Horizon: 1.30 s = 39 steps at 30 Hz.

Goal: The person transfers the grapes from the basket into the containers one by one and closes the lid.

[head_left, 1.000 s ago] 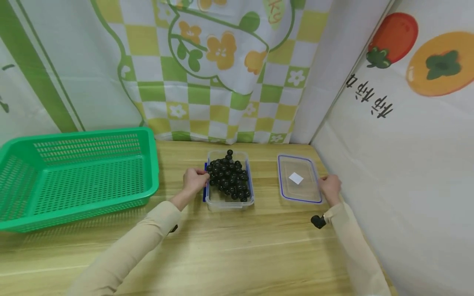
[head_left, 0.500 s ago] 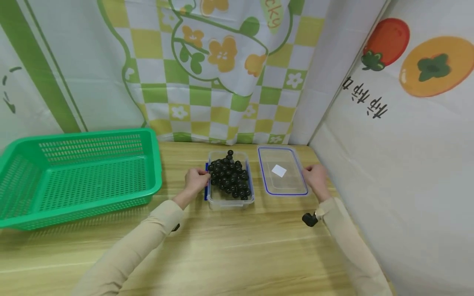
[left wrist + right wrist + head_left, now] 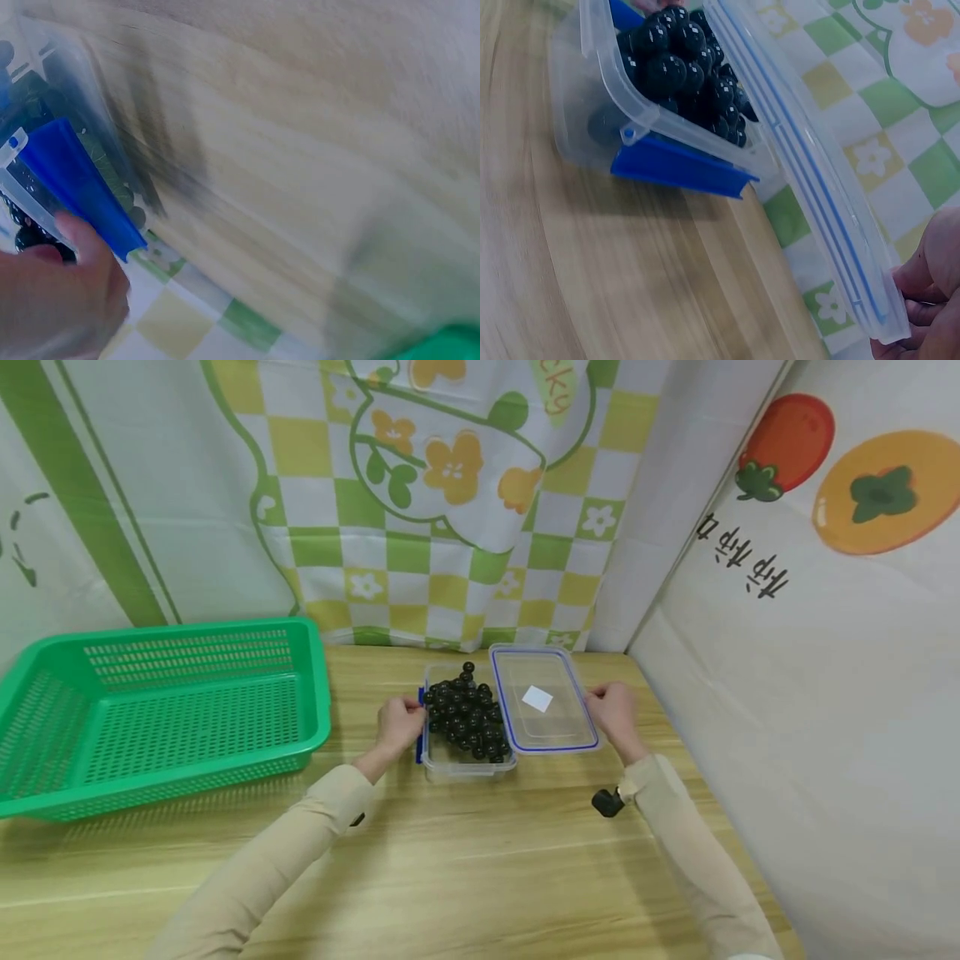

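Observation:
Dark, glossy grapes (image 3: 463,714) fill a clear plastic food container (image 3: 465,769) with blue clips, some rising above its rim. At the container's left side, my left hand (image 3: 400,724) pinches the rim; in the left wrist view its thumb lies beside a lowered blue clip (image 3: 79,187). My right hand (image 3: 617,714) holds the clear lid (image 3: 555,727), edged with a blue seal and bearing a white label, by its right edge. Raised off the table, the lid slants over the container's right edge. Another blue clip (image 3: 681,166) hangs down in the right wrist view.
A green perforated basket (image 3: 165,777) stands left of the container on the wooden table (image 3: 465,868). Behind the table hangs a checked cloth (image 3: 360,552). A white wall covering (image 3: 840,710) with printed fruit runs along the right edge.
My right hand has lifted the lid off the table and carried it left, up to the container's right edge. My left hand has stayed at the container's rim.

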Tool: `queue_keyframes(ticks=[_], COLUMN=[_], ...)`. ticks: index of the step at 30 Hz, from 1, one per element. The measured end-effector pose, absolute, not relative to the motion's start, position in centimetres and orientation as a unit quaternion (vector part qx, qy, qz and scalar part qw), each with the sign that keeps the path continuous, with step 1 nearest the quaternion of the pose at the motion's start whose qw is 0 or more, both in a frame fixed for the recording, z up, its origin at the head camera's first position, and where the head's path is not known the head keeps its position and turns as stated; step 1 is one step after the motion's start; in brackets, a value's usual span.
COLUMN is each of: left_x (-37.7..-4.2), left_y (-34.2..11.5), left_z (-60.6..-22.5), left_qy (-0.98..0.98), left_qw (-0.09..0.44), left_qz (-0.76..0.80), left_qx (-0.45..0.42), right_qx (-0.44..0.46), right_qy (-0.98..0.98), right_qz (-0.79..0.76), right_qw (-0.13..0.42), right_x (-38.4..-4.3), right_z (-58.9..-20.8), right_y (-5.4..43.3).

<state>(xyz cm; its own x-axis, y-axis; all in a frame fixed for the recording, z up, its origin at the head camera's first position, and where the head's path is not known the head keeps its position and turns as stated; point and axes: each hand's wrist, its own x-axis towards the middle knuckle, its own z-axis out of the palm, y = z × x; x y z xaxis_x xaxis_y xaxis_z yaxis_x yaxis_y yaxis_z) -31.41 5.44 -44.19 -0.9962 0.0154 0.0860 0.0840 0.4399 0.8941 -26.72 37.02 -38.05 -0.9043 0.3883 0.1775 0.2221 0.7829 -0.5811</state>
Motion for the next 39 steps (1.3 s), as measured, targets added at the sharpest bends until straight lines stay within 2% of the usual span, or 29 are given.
queue_keyframes(ticks=[5, 8, 16, 22, 29, 31, 35, 39], left_x=[-31.0, -30.7, -31.4, -32.6, -33.6, -33.5, -33.1, -32.6], left_y=[5.9, 6.7, 8.0, 7.0, 6.3, 6.2, 6.3, 6.4], left_z=[-43.5, -42.8, -42.9, -42.4, -40.3, -39.7, -38.9, -38.6], left_qy=[-0.864, -0.853, -0.822, -0.765, -0.692, -0.682, -0.675, -0.671], left_qw=[0.173, 0.239, 0.341, 0.377, 0.424, 0.430, 0.426, 0.386], left_qz=[-0.449, -0.404, -0.316, -0.367, -0.451, -0.473, -0.510, -0.564], left_qx=[-0.150, -0.228, -0.327, -0.371, -0.371, -0.357, -0.322, -0.289], right_qx=[-0.158, -0.149, -0.124, -0.092, 0.017, 0.046, 0.076, 0.097], right_qy=[-0.930, -0.933, -0.931, -0.888, -0.798, -0.789, -0.782, -0.773], right_qz=[0.307, 0.301, 0.322, 0.438, 0.596, 0.606, 0.601, 0.595], right_qw=[0.129, 0.132, 0.121, 0.102, 0.081, 0.092, 0.149, 0.197], right_x=[-27.0, -27.3, -27.6, -27.3, -26.8, -26.7, -26.7, -26.8], right_z=[-37.8, -37.9, -37.8, -36.6, -35.0, -34.9, -35.2, -35.5], right_y=[35.5, 34.7, 32.3, 31.9, 33.3, 33.2, 32.5, 31.9])
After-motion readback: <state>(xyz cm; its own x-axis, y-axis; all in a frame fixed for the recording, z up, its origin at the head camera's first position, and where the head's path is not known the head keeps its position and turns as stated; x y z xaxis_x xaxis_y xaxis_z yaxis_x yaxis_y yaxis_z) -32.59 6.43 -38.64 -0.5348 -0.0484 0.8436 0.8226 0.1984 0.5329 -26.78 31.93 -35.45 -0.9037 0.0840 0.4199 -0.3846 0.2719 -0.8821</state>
